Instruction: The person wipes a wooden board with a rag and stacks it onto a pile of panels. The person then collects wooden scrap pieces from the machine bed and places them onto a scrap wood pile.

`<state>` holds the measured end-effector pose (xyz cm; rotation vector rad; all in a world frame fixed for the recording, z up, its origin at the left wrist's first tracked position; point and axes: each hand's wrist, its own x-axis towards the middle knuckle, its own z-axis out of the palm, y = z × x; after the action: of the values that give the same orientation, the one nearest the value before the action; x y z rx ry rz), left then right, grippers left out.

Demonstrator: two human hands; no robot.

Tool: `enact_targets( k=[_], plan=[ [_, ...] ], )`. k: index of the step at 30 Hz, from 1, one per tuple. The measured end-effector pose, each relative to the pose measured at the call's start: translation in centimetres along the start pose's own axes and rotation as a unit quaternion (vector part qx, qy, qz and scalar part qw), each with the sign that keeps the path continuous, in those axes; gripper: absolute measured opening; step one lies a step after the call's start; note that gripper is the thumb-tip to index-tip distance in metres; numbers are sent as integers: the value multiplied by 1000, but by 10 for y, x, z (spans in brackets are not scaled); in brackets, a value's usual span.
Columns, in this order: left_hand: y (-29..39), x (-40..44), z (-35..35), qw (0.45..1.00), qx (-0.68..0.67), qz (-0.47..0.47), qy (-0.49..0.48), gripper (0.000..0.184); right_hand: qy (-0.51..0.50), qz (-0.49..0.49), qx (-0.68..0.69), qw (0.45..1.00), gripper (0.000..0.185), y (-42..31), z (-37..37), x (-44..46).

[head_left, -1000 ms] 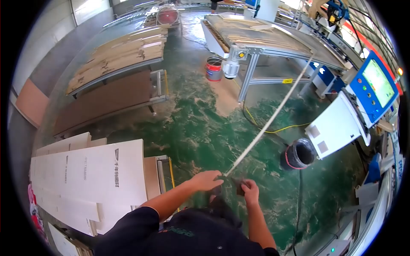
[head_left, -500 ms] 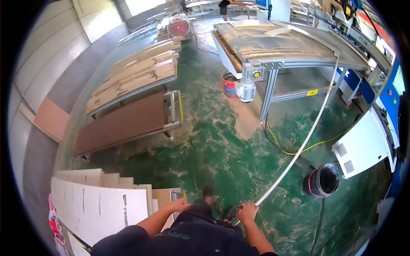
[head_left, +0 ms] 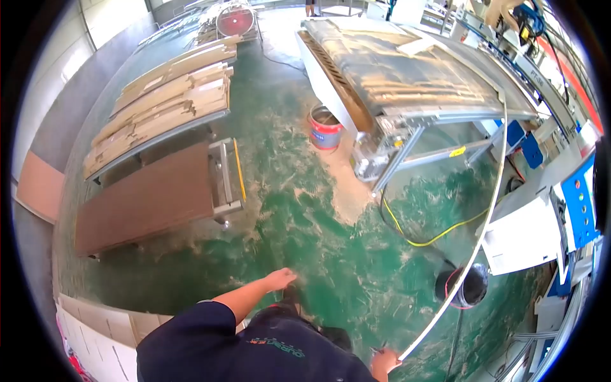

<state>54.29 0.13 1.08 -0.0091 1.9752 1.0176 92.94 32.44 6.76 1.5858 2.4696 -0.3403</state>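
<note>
My right hand [head_left: 386, 361], at the bottom edge, is closed around the near end of a long pale strip [head_left: 459, 275]. From there the strip curves up and right to the corner of the large machine table [head_left: 439, 113]. My left hand [head_left: 280, 279] is held in front of my body over the green floor, its fingers curled together. Whether anything is inside them is too small to tell. Something small and dark shows beside the right hand's fingers, but I cannot make it out.
A brown board [head_left: 149, 197] lies on a low roller stand at the left, with cut boards [head_left: 168, 105] behind it. White panels [head_left: 95, 337] are at the lower left. A red bucket [head_left: 325, 130], a black bin [head_left: 468, 286] and a yellow cable [head_left: 439, 239] are on the floor.
The view has shifted forward toward the machine table. My right hand, at first apart from the strip, has taken its end and moved lower right. The strip now bows more. My left hand has moved away from it.
</note>
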Motion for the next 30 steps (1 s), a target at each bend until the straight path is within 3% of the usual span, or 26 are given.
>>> enact_targets(
  k=[2, 6, 10, 14, 15, 16, 17, 18, 19, 21, 22, 23, 25, 26, 27, 28, 30],
  plan=[
    [45, 45, -61, 997, -33, 62, 12, 46, -9, 111, 98, 989, 15, -54, 19, 26],
    [72, 111, -127, 986, -78, 145, 15, 45, 58, 35, 15, 998, 20, -203, -4, 57],
    [82, 151, -216, 996, 52, 68, 36, 41, -83, -40, 132, 987, 17, -332, -10, 150],
    [25, 173, -311, 987, 78, -22, 138, 40, -128, -173, 186, 959, 21, -491, -22, 238],
    [-15, 187, -332, 968, 187, -17, 166, 38, -119, -216, 208, 946, 22, -539, -20, 263],
    [-55, 193, -347, 966, 92, -99, 220, 31, -106, -271, 224, 930, 22, -592, -15, 289],
    [-117, 197, -368, 911, 393, 56, 111, 25, -99, -322, 233, 912, 22, -637, -15, 302],
    [-130, 183, -374, 983, 109, -100, 110, 18, -150, -344, 253, 891, 21, -696, -54, 297],
    [-138, 177, -385, 947, -186, -244, 98, 11, -198, -365, 273, 868, 20, -758, -94, 291],
    [-81, 150, -396, 902, -253, -315, 150, 15, -160, -509, 286, 796, 17, -850, -72, 320],
    [-92, 155, -392, 932, -179, -267, 166, 20, -147, -547, 262, 781, 17, -897, -93, 317],
    [-85, 164, -399, 973, -32, -205, 103, 23, -135, -583, 238, 765, 17, -942, -112, 311],
    [-71, 181, -411, 953, 297, -47, 47, 30, -130, -623, 280, 719, 16, -1018, -113, 315],
    [-149, 237, -394, 954, 295, -43, 37, 29, -130, -636, 292, 703, 14, -1052, -105, 322],
    [-164, 275, -393, 955, 294, -40, 27, 29, -130, -648, 303, 687, 13, -1084, -96, 329],
    [-141, 279, -411, 980, 137, -142, 19, 29, -133, -657, 313, 674, 12, -1109, -87, 338],
    [-106, 337, -472, 972, -4, -233, 13, 28, -180, -618, 297, 705, 15, -1148, -70, 354]
  ],
)
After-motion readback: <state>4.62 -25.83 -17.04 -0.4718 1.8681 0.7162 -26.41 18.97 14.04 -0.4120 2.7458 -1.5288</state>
